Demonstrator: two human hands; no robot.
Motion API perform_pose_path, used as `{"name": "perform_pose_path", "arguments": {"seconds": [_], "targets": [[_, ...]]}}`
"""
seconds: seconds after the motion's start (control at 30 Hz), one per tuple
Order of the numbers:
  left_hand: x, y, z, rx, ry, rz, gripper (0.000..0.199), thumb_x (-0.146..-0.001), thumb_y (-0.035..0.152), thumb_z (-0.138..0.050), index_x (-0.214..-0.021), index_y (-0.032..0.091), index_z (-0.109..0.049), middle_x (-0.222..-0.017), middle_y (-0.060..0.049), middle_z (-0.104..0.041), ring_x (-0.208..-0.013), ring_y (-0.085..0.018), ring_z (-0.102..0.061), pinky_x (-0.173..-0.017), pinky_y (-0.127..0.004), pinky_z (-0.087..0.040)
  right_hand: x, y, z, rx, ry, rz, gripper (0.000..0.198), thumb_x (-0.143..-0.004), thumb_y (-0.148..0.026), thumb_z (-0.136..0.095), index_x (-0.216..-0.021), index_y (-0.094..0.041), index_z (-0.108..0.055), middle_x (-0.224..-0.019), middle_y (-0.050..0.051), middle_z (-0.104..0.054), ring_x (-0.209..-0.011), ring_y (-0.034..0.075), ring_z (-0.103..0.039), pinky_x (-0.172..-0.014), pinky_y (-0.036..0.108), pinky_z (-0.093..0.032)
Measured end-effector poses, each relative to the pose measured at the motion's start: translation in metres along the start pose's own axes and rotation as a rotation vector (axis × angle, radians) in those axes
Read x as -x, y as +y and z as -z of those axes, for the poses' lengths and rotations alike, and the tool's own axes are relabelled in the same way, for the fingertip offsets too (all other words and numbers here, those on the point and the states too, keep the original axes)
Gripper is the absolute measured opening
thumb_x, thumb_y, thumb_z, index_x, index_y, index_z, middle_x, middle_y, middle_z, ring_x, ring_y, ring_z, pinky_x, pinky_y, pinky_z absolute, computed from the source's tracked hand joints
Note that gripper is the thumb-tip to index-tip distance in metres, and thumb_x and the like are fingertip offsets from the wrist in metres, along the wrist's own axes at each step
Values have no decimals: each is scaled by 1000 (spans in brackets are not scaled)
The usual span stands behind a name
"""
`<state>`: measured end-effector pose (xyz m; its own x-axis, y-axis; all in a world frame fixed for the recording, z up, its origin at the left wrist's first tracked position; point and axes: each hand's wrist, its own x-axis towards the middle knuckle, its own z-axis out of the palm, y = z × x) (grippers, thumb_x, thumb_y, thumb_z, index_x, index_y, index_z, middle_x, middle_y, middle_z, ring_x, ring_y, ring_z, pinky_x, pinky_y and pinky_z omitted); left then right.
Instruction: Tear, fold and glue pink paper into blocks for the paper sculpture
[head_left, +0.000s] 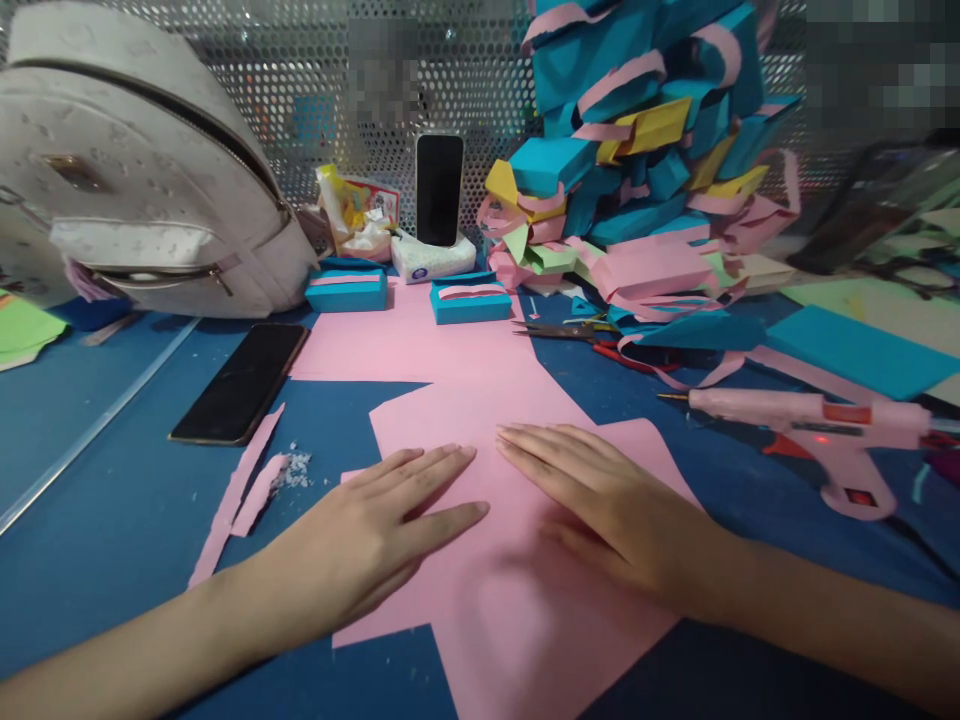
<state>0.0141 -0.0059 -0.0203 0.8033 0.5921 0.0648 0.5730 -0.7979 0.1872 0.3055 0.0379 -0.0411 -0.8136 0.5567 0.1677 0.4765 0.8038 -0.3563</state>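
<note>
Pink paper sheets [495, 590] lie overlapping on the blue table in front of me. My left hand [390, 520] rests palm down over their left part, fingers stretched out and pointing right. From the other side my right hand [600, 490] lies over the paper, its fingers extended toward the left. A small gap separates the two sets of fingertips. Neither hand grips anything. Another stretch of pink paper [367, 345] reaches back beneath two small blue boxes, the left box [346, 292] and the right box [471, 304], each with a pink strip on it.
A pink glue gun [817, 415] lies at right, near scissors [559, 330]. At left are a dark phone [244, 385], torn pink strips [236, 500] and a white backpack [150, 170]. Behind, another phone [439, 190] stands by a tissue pack [431, 258]. Blue and pink paper boxes [630, 200] are heaped back right.
</note>
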Motion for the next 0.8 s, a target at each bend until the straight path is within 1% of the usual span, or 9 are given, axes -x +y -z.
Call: {"name": "perform_pose_path", "arguments": {"seconds": [0.13,0.2,0.27,0.33,0.37,0.43,0.6,0.7,0.8], "targets": [[1,0,0,-19,-6,-7,59,-93,2,-39,-148,23,-39,-158,-18,-28,-143,-34,-34,-108,-57,-42,-1,-2,0,45,19,47,61,-97,-32,-47,-152,-15,-28,-157,14,-32,-144,28,-27,-115,52,-31],[2,0,0,-5,18,-3,58,-93,3,-40,-147,24,-40,-158,-17,-28,-142,-34,-35,-108,-57,-42,-2,-6,0,62,70,87,51,-98,-29,-46,-146,-14,-38,-152,16,-39,-141,29,-32,-112,51,-34],[3,-1,-1,8,37,5,59,-92,3,-43,-147,25,-41,-159,-15,-27,-141,-34,-37,-108,-55,-42,-2,-11,0,71,143,106,32,-98,-23,-44,-128,-16,-55,-133,15,-56,-125,28,-49,-102,47,-43],[3,-1,-2,5,31,10,60,-91,2,-44,-147,25,-41,-159,-14,-25,-141,-34,-37,-109,-54,-42,-2,-16,0,84,171,114,24,-100,-17,-39,-106,-19,-62,-105,10,-64,-96,22,-58,-84,39,-49],[4,-1,-2,0,22,11,61,-91,2,-44,-147,26,-40,-159,-14,-25,-141,-34,-37,-109,-54,-42,-2,-18,0,93,164,115,26,-100,-16,-36,-98,-19,-62,-94,8,-64,-84,20,-57,-76,35,-48],[4,-1,-2,-11,11,16,60,-91,3,-45,-147,26,-41,-160,-14,-24,-141,-34,-36,-109,-54,-42,-2,-19,-1,101,127,112,28,-100,-16,-33,-88,-19,-58,-82,4,-60,-71,17,-51,-66,31,-43],[4,2,0,-46,40,24,61,-91,1,-43,-146,27,-41,-160,-12,-25,-141,-31,-37,-111,-50,-40,-3,-15,-1,179,58,81,20,-96,-25,-42,-78,-20,-51,-74,2,-57,-64,17,-45,-56,31,-29],[3,4,2,-60,32,25,60,-92,1,-42,-147,27,-41,-159,-12,-28,-141,-29,-38,-111,-48,-40,-4,-14,-2,216,49,88,17,-93,-22,-46,-77,-20,-51,-71,0,-57,-62,15,-45,-56,31,-23],[2,5,4,-79,14,25,60,-92,1,-42,-147,26,-40,-159,-14,-29,-141,-30,-37,-110,-49,-42,-5,-14,-2,221,48,81,16,-91,-19,-49,-75,-20,-51,-70,-1,-59,-61,14,-46,-56,32,-21]]}}
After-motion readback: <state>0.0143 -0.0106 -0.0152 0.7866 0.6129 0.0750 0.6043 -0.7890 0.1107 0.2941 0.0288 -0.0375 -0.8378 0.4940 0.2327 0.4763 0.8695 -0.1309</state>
